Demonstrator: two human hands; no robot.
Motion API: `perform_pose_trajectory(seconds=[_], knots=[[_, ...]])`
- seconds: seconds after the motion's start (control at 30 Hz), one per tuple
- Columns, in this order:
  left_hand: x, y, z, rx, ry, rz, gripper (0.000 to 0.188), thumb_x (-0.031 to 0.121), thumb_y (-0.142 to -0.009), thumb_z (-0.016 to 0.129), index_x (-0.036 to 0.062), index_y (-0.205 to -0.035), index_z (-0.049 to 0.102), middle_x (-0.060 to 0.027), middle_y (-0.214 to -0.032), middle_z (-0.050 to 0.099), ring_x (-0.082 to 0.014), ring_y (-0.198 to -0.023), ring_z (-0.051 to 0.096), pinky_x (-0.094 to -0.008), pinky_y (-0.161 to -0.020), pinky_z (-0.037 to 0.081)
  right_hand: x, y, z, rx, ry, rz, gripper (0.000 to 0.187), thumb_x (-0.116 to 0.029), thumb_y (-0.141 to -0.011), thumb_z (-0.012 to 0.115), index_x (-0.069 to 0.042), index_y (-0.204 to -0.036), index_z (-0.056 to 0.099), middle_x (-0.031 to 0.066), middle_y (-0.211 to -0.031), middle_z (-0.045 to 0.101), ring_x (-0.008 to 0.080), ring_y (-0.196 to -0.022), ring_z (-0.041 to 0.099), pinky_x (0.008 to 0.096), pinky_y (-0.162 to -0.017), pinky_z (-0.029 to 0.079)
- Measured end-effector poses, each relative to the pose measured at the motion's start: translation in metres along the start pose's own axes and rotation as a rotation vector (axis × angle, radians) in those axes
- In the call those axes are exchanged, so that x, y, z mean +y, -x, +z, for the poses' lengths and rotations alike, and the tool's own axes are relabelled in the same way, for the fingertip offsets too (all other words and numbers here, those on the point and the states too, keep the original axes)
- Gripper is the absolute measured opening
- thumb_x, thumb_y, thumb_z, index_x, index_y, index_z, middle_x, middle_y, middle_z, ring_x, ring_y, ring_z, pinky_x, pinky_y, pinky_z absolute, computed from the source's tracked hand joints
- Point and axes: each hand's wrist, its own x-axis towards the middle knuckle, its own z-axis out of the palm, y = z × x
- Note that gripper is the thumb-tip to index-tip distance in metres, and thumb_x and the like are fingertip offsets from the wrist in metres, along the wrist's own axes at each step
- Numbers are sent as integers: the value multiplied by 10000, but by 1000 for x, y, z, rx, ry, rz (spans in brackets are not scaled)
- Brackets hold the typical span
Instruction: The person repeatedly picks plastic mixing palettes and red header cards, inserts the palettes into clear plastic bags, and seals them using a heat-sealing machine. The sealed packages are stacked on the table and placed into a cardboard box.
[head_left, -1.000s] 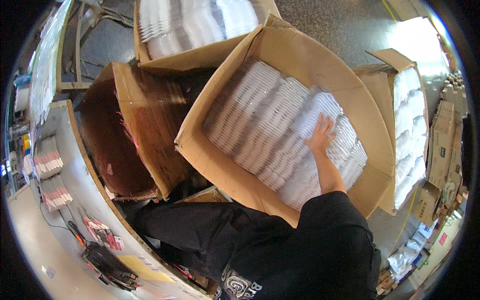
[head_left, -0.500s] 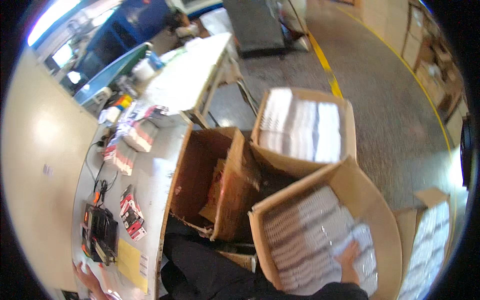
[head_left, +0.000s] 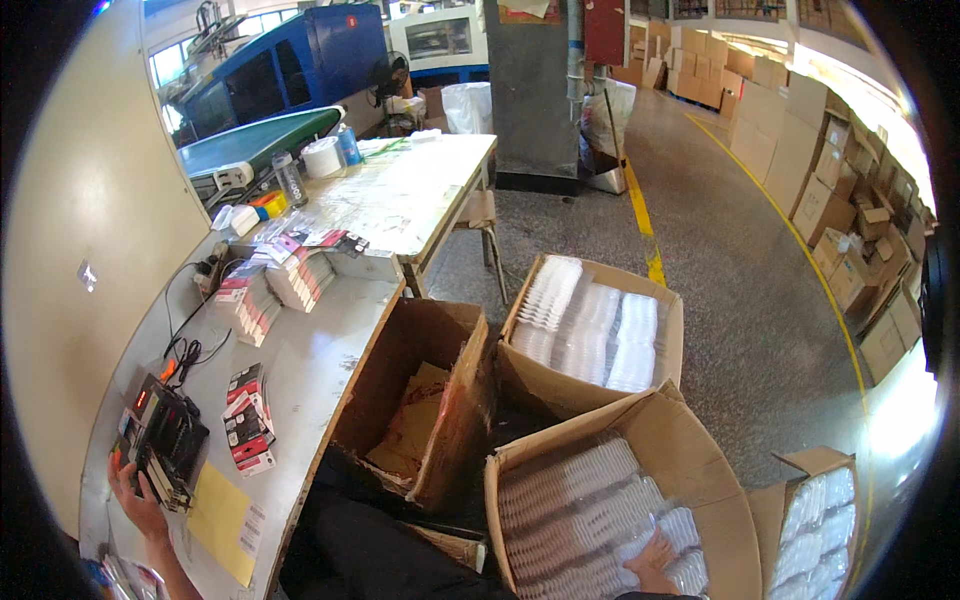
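Observation:
My left hand [head_left: 140, 497] is at the black tabletop machine [head_left: 172, 440] on the grey workbench, fingers apart along its near left side. A yellow sheet [head_left: 222, 520] lies beside the machine. To its right is a small fanned pile of red, black and white printed cards [head_left: 247, 422]. On my right, my right hand [head_left: 655, 562] reaches down into an open cardboard box [head_left: 715, 465], its outstretched fingers lying on nested clear plastic trays [head_left: 570, 500]. Whether any tray is pinched under those fingers is hard to make out.
Another box [head_left: 560, 385] of clear trays stands beyond, and a third [head_left: 770, 520] at right. A worn brown box [head_left: 455, 400] with cardboard scraps adjoins the bench. Stacks of cards [head_left: 250, 300] stand at the bench's far end. A pale table [head_left: 430, 165] and dark pillar [head_left: 535, 100] lie ahead.
The view has tilted up, showing more of the room. My left hand has moved up against the machine. My right hand stays on the trays in the box.

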Motion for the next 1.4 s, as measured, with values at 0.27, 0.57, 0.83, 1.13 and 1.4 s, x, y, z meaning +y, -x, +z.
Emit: perform_pose_trajectory(seconds=[0.27, 0.57, 0.83, 1.13, 1.4], knots=[[75, 13, 23, 62, 189, 86, 113, -6, -840, 578, 12, -943, 621, -177, -1312, 501, -348, -1247, 443, -433, -1060, 323, -8, 25, 3, 251, -385, 0, 1368, -290, -409, 932, -112, -1475, 93, 171, -1402, 369, 357, -1304, 366, 435, -1089, 302], [291, 109, -10, -904, 1055, 265, 1132, 492, -573, 866, -41, -1386, 287, -302, -1433, 282, -429, -1354, 282, -480, -1091, 270, -176, 192, -104, -727, -1374, -1119, 881, 30, -542, 790, -9, -1334, 406, 118, -1166, 581, 284, -1102, 564, 438, -970, 460], [171, 156, -38, -791, 1328, -679, 1160, 284, -635, 860, -30, -1474, 123, -196, -1412, 405, -262, -1293, 417, -343, -1070, 322, -394, 408, -82, -770, -412, -1854, 1231, -578, -711, 727, 34, -1475, -20, 204, -1513, 188, 306, -1383, 237, 390, -1126, 210], [19, 226, -59, 50, 1896, -1479, 898, 240, -589, 782, -37, -1337, 371, -174, -1249, 536, -301, -1125, 562, -424, -958, 468, -496, 570, -18, -886, 226, -1898, 696, -284, -865, 651, 27, -1402, 337, 226, -1252, 518, 300, -1024, 580, 371, -856, 488], [0, 213, -61, 136, 1852, -1578, 859, 234, -613, 766, -44, -1328, 378, -174, -1243, 539, -294, -1130, 558, -423, -975, 454, -521, 591, 4, -954, 385, -1783, 771, -268, -824, 697, 39, -1416, 309, 220, -1290, 499, 289, -1129, 535, 362, -892, 477]])
